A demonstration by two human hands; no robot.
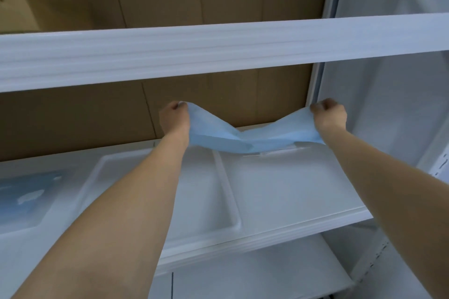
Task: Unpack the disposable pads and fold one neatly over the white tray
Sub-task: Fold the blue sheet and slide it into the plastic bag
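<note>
Two hands' grip on blue pad (240,139)

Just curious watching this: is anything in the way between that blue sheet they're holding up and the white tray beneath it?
Nothing visible. The left hand and right hand each grip an end of the blue pad, which sags above the far edge of the white tray.

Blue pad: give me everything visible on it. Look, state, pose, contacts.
The blue pad is thin, light blue and soft-looking, like a disposable sheet. The left hand and right hand each grip an upper end, so it hangs stretched between them, sagging and creased in the middle, still partly folded. It hangs over the far part of the white tray; whether its lower edge touches the tray is unclear.
</note>
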